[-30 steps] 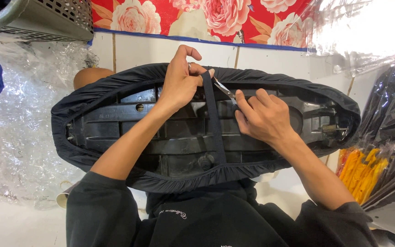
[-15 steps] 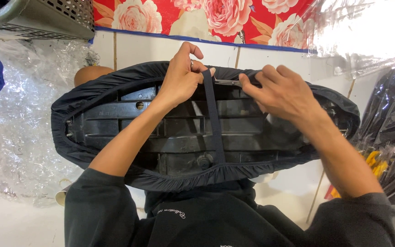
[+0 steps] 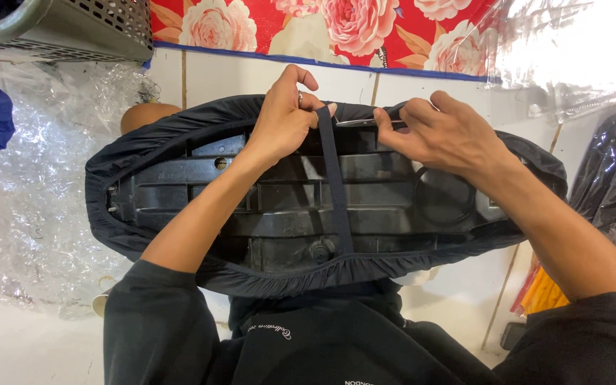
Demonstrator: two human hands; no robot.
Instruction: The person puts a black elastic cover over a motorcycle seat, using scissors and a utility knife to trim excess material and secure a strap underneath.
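Two hands at the far rim of an upturned seat [image 3: 279, 214] on the lap | left hand [image 3: 284, 117] fingers pinching black strap [image 3: 335, 185] | right hand [image 3: 440, 132] fingers pinching a metal tool [image 3: 356, 122] | white tiled floor [image 3: 244, 78], crumpled plastic sheet [image 3: 30, 192], rose-print cloth [image 3: 322, 28] behind

Grey basket [image 3: 58, 32] cut off at top edge, thin metal tool [image 3: 356, 122] — mostly hidden by hands

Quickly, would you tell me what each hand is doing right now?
Left hand: closed, pinching the top of the dark strap at the seat cover's edge.
Right hand: closed on a thin metal tool.
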